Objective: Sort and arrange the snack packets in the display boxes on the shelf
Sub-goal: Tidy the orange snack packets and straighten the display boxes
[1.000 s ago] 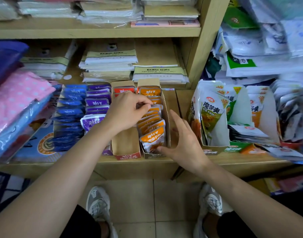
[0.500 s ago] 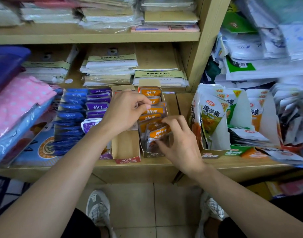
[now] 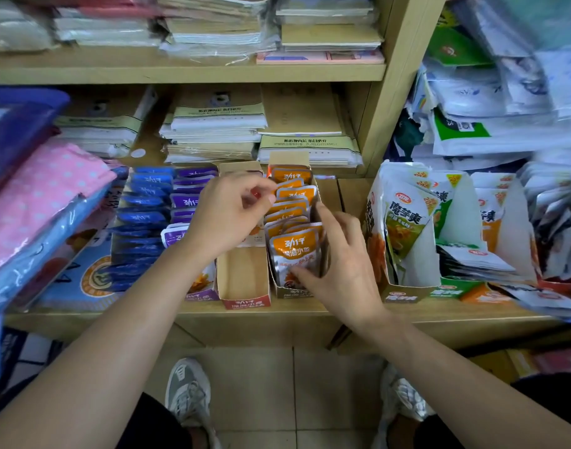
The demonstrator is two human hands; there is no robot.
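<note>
Orange packets [image 3: 295, 251] upright in box [image 3: 292, 292], right hand [image 3: 345, 270] on frontmost.

shop | wooden shelf [image 3: 187, 71] stacked with stationery | snack display boxes [image 3: 245, 286]

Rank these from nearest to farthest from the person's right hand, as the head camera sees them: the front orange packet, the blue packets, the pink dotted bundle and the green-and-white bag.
1. front orange packet: touched by the right hand, just to its left.
2. green-and-white bag: close on its right.
3. blue packets: well to the left.
4. pink dotted bundle: far left.
</note>
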